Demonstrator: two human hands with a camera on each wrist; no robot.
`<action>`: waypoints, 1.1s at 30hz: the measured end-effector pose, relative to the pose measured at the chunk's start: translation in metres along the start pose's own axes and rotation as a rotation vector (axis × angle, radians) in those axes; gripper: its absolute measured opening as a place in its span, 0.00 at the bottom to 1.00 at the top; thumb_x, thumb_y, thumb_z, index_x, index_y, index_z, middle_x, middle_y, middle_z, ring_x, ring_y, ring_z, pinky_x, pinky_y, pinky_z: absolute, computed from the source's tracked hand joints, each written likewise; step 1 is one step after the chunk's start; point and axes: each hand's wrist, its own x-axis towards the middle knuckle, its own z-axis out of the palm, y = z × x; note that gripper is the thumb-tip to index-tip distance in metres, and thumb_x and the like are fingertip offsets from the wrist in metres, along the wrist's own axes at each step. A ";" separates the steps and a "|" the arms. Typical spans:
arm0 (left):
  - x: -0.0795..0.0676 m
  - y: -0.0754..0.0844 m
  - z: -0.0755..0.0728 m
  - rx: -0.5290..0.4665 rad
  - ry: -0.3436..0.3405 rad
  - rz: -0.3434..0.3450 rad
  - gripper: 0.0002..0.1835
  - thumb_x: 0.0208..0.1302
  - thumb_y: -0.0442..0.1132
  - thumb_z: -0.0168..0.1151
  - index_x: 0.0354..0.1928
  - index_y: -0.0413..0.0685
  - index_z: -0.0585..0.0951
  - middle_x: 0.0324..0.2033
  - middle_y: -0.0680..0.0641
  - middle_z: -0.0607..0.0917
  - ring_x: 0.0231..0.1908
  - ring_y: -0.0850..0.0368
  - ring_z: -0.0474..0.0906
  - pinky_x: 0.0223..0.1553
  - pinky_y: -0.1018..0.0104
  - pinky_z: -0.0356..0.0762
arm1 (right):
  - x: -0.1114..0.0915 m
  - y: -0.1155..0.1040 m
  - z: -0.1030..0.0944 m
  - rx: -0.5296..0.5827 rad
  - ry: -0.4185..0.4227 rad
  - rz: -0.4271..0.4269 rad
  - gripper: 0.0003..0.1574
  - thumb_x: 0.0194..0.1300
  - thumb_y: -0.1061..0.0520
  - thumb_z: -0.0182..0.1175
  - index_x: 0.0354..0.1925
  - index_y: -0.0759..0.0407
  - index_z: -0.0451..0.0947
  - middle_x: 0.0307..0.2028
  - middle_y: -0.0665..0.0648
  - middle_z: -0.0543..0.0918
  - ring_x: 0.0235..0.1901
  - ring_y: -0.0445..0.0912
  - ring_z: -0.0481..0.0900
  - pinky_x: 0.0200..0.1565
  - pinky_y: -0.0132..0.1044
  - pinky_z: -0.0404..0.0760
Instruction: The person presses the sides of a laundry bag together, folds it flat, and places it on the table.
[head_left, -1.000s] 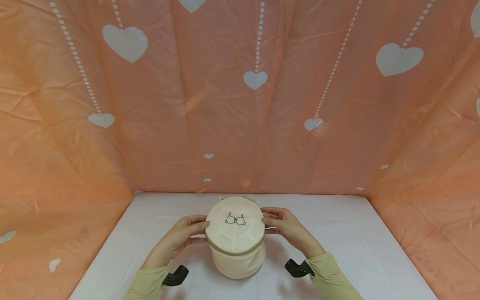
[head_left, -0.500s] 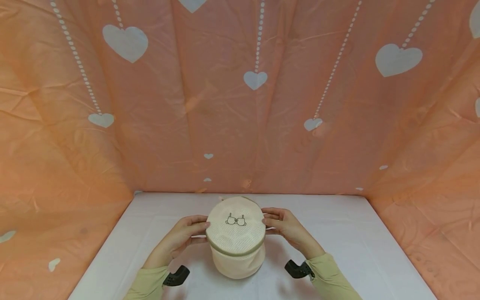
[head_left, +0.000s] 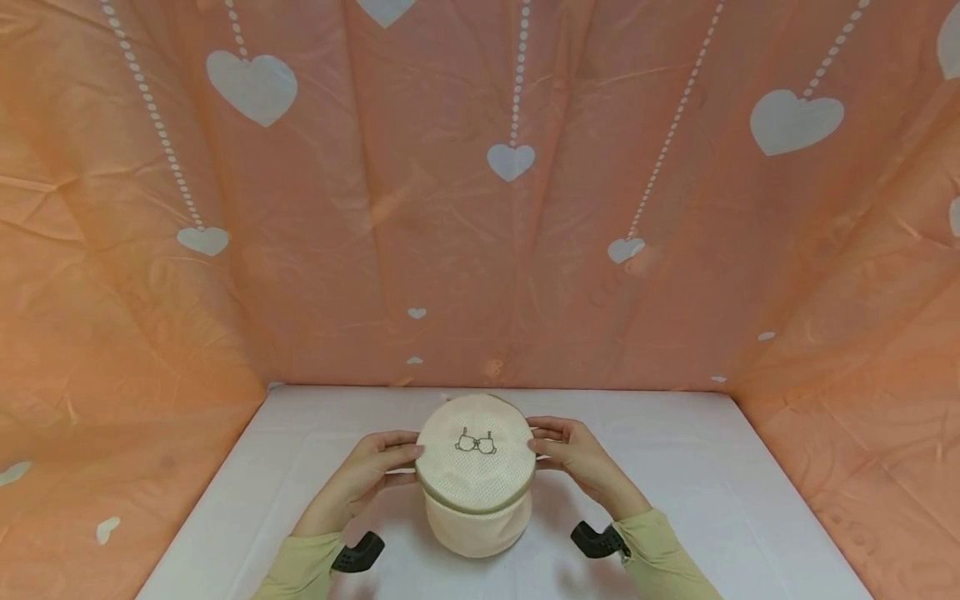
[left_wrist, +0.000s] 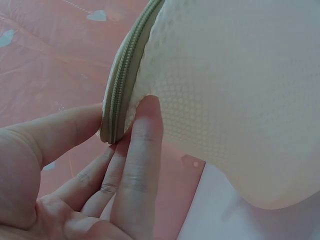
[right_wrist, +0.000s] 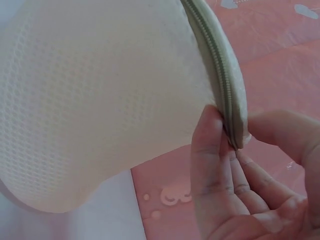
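A round cream mesh laundry bag [head_left: 477,467] with a bra drawing on its lid stands on the white table, its top tilted toward the camera. An olive zipper [left_wrist: 120,85] runs round the lid's rim. At the left edge of that rim my left hand [head_left: 367,471] pinches the fabric between thumb and fingers. My right hand [head_left: 581,462] pinches the opposite edge the same way, its thumb on the lid side, with the zipper [right_wrist: 220,65] passing between thumb and fingers in the right wrist view. Whatever the bag may contain is hidden.
The white tabletop [head_left: 660,467] spreads around the bag. An orange-pink sheet [head_left: 450,250] with white hearts walls off the back and both sides. Black wrist cameras [head_left: 596,540] sit on both wrists, beside the green sleeves.
The bag's lid has shifted slightly to the right, with both hands still on its rim. The base has stayed nearly in place.
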 end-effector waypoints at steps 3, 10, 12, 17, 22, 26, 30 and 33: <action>0.002 -0.001 0.001 -0.002 0.014 0.003 0.26 0.64 0.34 0.62 0.57 0.21 0.69 0.41 0.44 0.83 0.39 0.55 0.82 0.43 0.58 0.82 | 0.001 0.001 -0.001 0.002 0.008 -0.002 0.32 0.64 0.65 0.61 0.62 0.77 0.64 0.45 0.62 0.81 0.41 0.46 0.82 0.43 0.45 0.83; 0.006 -0.004 0.002 -0.017 0.032 0.013 0.26 0.63 0.33 0.63 0.57 0.21 0.69 0.41 0.43 0.83 0.39 0.56 0.82 0.43 0.58 0.82 | 0.002 0.005 -0.003 0.019 0.013 -0.016 0.31 0.63 0.66 0.60 0.61 0.78 0.64 0.45 0.62 0.82 0.40 0.46 0.82 0.41 0.43 0.83; 0.007 -0.005 0.002 -0.020 0.034 0.014 0.26 0.63 0.32 0.63 0.57 0.21 0.69 0.41 0.43 0.84 0.39 0.56 0.82 0.42 0.59 0.82 | 0.002 0.006 -0.004 0.020 0.016 -0.016 0.31 0.63 0.66 0.60 0.61 0.78 0.64 0.45 0.61 0.82 0.40 0.46 0.82 0.41 0.42 0.83; 0.009 -0.008 0.002 -0.021 0.035 0.015 0.25 0.62 0.32 0.63 0.56 0.21 0.70 0.40 0.44 0.84 0.38 0.56 0.82 0.42 0.59 0.83 | 0.002 0.008 -0.005 0.010 0.028 -0.004 0.31 0.64 0.66 0.60 0.61 0.78 0.64 0.45 0.61 0.82 0.40 0.46 0.82 0.41 0.41 0.83; 0.008 -0.010 0.002 -0.011 0.045 0.007 0.25 0.62 0.33 0.63 0.56 0.22 0.70 0.39 0.44 0.84 0.37 0.56 0.82 0.42 0.60 0.83 | 0.000 0.010 -0.004 0.005 0.027 0.002 0.32 0.64 0.65 0.60 0.62 0.78 0.63 0.45 0.61 0.82 0.40 0.46 0.82 0.41 0.41 0.83; 0.007 -0.012 0.003 0.000 0.064 -0.011 0.26 0.62 0.34 0.64 0.57 0.22 0.71 0.39 0.44 0.84 0.38 0.54 0.83 0.42 0.59 0.82 | 0.000 0.013 -0.004 0.017 0.029 0.005 0.31 0.64 0.65 0.61 0.61 0.78 0.64 0.44 0.60 0.82 0.39 0.45 0.81 0.41 0.41 0.83; 0.007 -0.014 0.004 -0.002 0.083 -0.024 0.26 0.61 0.34 0.65 0.56 0.22 0.71 0.40 0.43 0.84 0.38 0.54 0.83 0.42 0.58 0.82 | 0.000 0.017 -0.004 0.020 0.035 0.017 0.31 0.64 0.66 0.61 0.61 0.78 0.64 0.44 0.60 0.82 0.39 0.45 0.82 0.41 0.41 0.83; 0.007 -0.017 0.004 -0.011 0.089 -0.030 0.25 0.61 0.33 0.65 0.56 0.22 0.71 0.40 0.43 0.84 0.38 0.55 0.82 0.42 0.58 0.82 | 0.000 0.020 -0.004 0.014 0.031 0.022 0.32 0.63 0.65 0.61 0.61 0.78 0.64 0.44 0.60 0.82 0.39 0.45 0.81 0.41 0.41 0.83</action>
